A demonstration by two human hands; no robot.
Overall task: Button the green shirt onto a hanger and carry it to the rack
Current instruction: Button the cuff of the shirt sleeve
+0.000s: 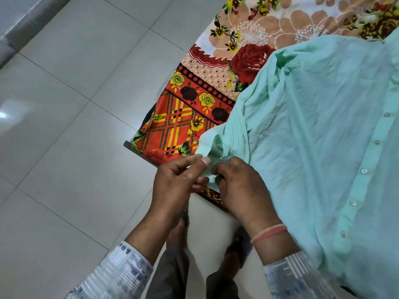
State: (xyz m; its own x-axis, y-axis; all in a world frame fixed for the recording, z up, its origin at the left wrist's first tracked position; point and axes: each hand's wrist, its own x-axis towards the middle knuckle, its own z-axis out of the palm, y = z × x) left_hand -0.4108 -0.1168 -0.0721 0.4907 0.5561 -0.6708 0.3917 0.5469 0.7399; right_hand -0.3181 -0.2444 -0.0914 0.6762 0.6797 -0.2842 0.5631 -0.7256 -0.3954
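The left hand [179,180] is reaching in from below with its thumb and forefinger pinching the cuff end [208,167] of the sleeve, the other fingers curling underneath, while the right hand [239,186] is arching over from the other side, knuckles up, its fingertips pressing together on the same bit of cuff; an orange thread band [269,233] is circling that wrist. The cuff belongs to a thin, crinkled mint-green shirt [319,130] that is lying spread over the bed, its front facing up, with a row of small pearly buttons [364,171] running down the placket and the gathered sleeve trailing toward the bed's edge. Under it a bright floral bedsheet [194,100] in red, orange and yellow is hanging over the edge. Glossy pale grey floor tiles [64,126] are spreading to the left, and both forearms are wearing white-and-blue patterned sleeves [121,275].
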